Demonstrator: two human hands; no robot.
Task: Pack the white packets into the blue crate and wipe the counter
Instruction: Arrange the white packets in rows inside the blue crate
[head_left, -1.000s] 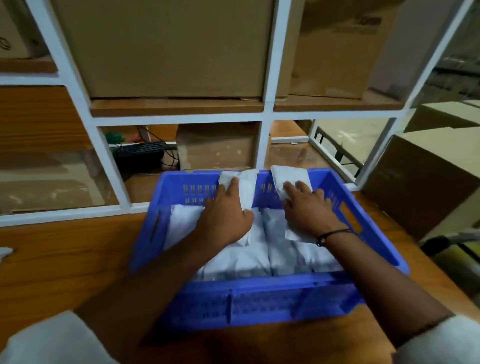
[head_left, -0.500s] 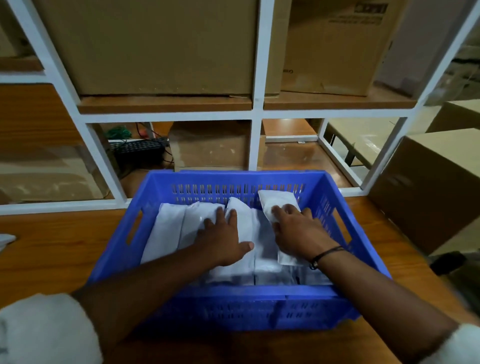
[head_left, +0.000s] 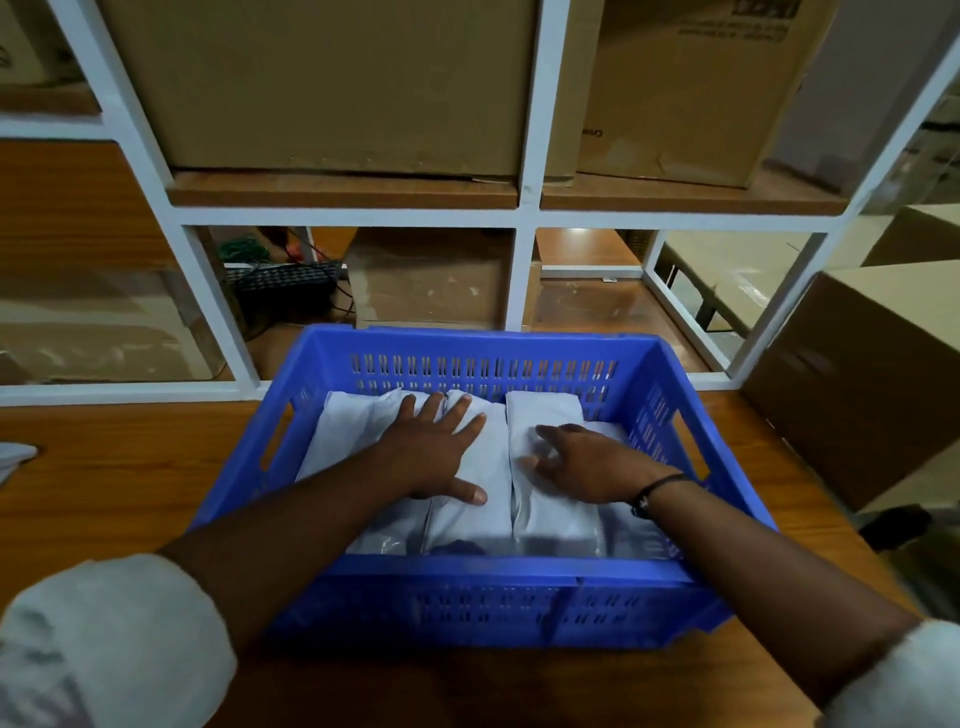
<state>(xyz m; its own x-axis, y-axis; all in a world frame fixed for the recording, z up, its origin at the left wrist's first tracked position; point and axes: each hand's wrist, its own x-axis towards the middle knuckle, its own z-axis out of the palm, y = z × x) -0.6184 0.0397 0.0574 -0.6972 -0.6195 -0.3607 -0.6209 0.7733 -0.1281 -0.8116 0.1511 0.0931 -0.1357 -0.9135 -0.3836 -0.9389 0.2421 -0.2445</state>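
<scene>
The crate (head_left: 483, 569) sits on the wooden surface (head_left: 130, 467), its far wall near the foot of a white shelf frame (head_left: 524, 218) loaded with cardboard boxes (head_left: 332, 83). The packets (head_left: 545, 415) lie inside the crate, side by side and overlapping, covering most of its floor. Both hands are in the crate, on top of them. The left hand (head_left: 436, 452) lies flat with fingers spread wide over the middle packets — a palm-down press that looks meant to flatten them and level the stack. The right hand (head_left: 592, 462), with a dark band (head_left: 657, 488) at its wrist, rests on the packet toward the crate's right side, fingers loosely bent and fingertips down. It grips nothing that I can see, and seems to be nudging that packet snug against its neighbour. By the look of it, packing is at or near its end and the wiping is not yet begun. Well left of the crate, at the edge of view, lies a pale thing (head_left: 15, 457) — perhaps a cloth, too cut off to tell.
</scene>
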